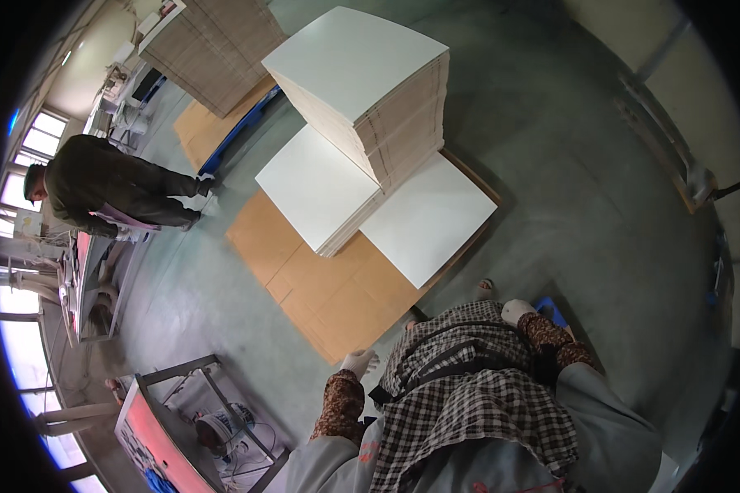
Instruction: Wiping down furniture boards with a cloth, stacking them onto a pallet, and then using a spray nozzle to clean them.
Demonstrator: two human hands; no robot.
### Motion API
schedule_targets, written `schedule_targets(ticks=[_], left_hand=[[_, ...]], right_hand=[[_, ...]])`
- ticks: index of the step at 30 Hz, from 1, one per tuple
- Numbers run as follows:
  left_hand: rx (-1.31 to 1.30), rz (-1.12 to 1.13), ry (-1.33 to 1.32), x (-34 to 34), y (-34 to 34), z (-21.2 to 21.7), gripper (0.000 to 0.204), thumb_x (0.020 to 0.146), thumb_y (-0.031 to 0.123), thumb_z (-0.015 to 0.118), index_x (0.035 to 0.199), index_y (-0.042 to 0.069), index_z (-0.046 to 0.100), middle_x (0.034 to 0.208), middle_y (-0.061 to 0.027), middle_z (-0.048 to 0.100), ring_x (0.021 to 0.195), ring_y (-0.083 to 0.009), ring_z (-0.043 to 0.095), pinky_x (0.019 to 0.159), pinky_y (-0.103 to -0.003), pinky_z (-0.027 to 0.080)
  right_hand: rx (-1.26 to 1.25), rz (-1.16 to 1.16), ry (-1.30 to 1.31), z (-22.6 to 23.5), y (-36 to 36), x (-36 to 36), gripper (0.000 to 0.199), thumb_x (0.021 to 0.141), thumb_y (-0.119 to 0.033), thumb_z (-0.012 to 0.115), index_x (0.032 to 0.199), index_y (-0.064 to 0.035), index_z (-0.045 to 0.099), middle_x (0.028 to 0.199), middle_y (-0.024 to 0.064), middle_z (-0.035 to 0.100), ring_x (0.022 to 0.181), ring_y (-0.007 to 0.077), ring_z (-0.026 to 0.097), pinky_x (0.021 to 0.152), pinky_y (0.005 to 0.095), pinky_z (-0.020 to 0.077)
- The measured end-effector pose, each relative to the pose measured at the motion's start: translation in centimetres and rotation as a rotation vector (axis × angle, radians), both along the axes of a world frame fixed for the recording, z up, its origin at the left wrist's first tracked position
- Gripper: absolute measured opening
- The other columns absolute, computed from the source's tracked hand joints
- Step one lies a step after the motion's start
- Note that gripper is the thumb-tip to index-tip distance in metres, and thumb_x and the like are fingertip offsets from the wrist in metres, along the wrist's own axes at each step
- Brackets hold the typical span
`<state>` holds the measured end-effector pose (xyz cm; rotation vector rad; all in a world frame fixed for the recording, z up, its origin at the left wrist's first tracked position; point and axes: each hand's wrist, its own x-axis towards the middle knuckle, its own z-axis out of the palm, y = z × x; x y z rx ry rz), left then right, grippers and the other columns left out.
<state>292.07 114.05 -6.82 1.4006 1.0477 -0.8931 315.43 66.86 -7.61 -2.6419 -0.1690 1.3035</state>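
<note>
Both my hands wear pale gloves, with brown patterned sleeve covers above them. My left hand (359, 362) hangs by my checked apron (477, 411), its fingers loosely apart and holding nothing. My right hand (515, 312) rests against the apron's right side; its fingers are hidden. In front of me stands a tall stack of white-topped boards (362, 57) with pale brown edges. A lower stack of white boards (316, 185) sits left of it, and a flat white board (432, 218) lies to its right. Brown cardboard (329, 283) spreads under them. Neither hand touches the boards.
A person in dark clothes (111, 181) bends over a workbench (78, 279) at left. Another board stack (214, 49) stands on a blue pallet (238, 131) behind. A metal-framed table with a red top (160, 435) is at lower left. Something blue (551, 311) lies by my right hand.
</note>
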Motion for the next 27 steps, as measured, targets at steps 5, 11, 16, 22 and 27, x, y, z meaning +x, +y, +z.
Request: schedule_targets(ticks=[5, 11, 16, 22, 27], left_hand=[[0.060, 0.053, -0.009, 2.8, -5.5, 2.7, 0.039, 0.097, 0.041, 0.062, 0.103, 0.005, 0.075, 0.093, -0.0054, 0.078, 0.080, -0.0165, 0.071, 0.074, -0.032, 0.053], [0.126, 0.173, -0.042, 6.5, -11.2, 5.8, 0.039, 0.098, 0.039, 0.060, 0.104, 0.003, 0.075, 0.097, -0.0071, 0.078, 0.085, -0.0163, 0.071, 0.076, -0.031, 0.054], [0.143, 0.148, -0.168, 8.5, -13.7, 5.7, 0.040, 0.098, 0.036, 0.062, 0.104, -0.002, 0.074, 0.099, -0.0109, 0.076, 0.090, -0.0187, 0.071, 0.083, -0.033, 0.056], [0.145, 0.177, -0.055, 8.5, -13.9, 4.9, 0.039, 0.097, 0.037, 0.063, 0.098, -0.001, 0.075, 0.091, -0.0085, 0.076, 0.083, -0.0165, 0.070, 0.079, -0.032, 0.057], [0.099, 0.128, 0.032, 9.1, -11.9, -0.4, 0.038, 0.094, 0.042, 0.064, 0.098, 0.007, 0.076, 0.093, -0.0056, 0.076, 0.083, -0.0171, 0.070, 0.079, -0.034, 0.057]], right_hand=[[0.071, 0.009, -0.009, 0.5, -2.8, 3.4, 0.033, 0.087, -0.029, 0.058, 0.102, -0.0061, 0.078, 0.104, 0.0227, 0.072, 0.101, 0.0430, 0.069, 0.092, 0.0503, 0.0538], [0.142, -0.024, 0.052, -3.8, -10.2, 7.5, 0.032, 0.084, -0.028, 0.061, 0.098, -0.0031, 0.076, 0.104, 0.0264, 0.069, 0.102, 0.0465, 0.066, 0.089, 0.0511, 0.0544], [-0.178, 1.171, 0.120, -6.4, -14.2, 9.9, 0.028, 0.093, -0.015, 0.058, 0.111, -0.0093, 0.079, 0.116, 0.0127, 0.076, 0.108, 0.0316, 0.073, 0.091, 0.0452, 0.0599], [0.119, 0.575, 0.001, -12.7, -17.0, 14.6, 0.034, 0.085, -0.029, 0.060, 0.094, 0.0016, 0.073, 0.096, 0.0277, 0.070, 0.097, 0.0478, 0.068, 0.087, 0.0535, 0.0554], [0.018, 0.034, -0.103, -4.6, -9.2, 21.3, 0.049, 0.085, -0.039, 0.068, 0.114, 0.0001, 0.072, 0.120, 0.0270, 0.069, 0.117, 0.0422, 0.065, 0.101, 0.0474, 0.0504]])
